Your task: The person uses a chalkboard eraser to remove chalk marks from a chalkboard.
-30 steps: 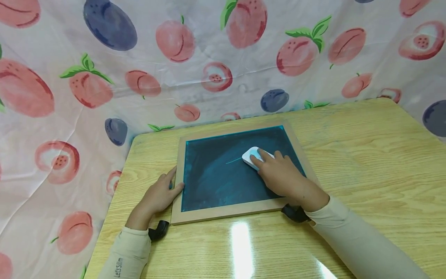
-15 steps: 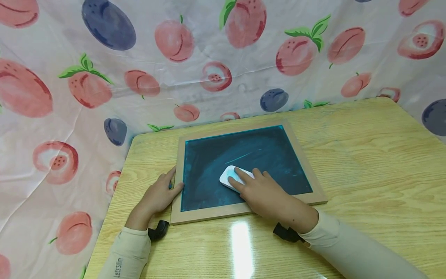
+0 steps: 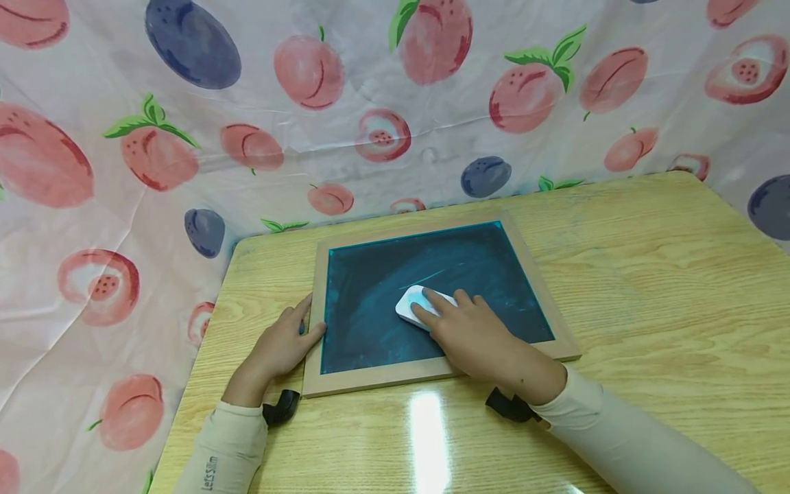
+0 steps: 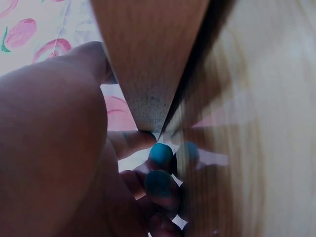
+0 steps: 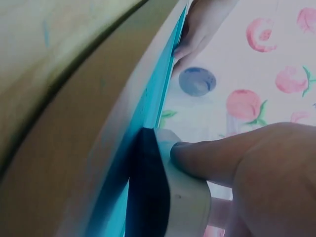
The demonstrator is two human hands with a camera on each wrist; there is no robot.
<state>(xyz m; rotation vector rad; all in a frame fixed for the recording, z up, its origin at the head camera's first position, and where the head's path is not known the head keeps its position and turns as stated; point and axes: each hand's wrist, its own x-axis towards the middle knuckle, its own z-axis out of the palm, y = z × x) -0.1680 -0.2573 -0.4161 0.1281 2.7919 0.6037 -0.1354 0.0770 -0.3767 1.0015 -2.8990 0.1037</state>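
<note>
A chalkboard (image 3: 364, 295) with a wooden frame lies on the table, a thin chalk line (image 3: 432, 276) across its middle. In the head view, my right hand (image 3: 478, 336) grips a white chalkboard eraser (image 3: 410, 302) just below that line. The right wrist view shows the eraser's dark underside (image 5: 145, 187) against the board, with a finger on its pale back. At the frame's left edge, my left hand (image 3: 278, 350) holds the board, thumb over the frame and fingers along its side. Some of its fingertips (image 4: 161, 154) look blue-stained in the left wrist view.
The wood-grain table (image 3: 648, 295) reaches to a fruit-print cloth (image 3: 432, 103) hung behind and at the left. Faint chalk smears cover the board. A black wrist device (image 3: 280, 407) shows by the left wrist and a black wrist device (image 3: 509, 405) by the right.
My right hand has swept the eraser down and to the left off the chalk line, then slightly back up and right. The left hand and the board stay put.
</note>
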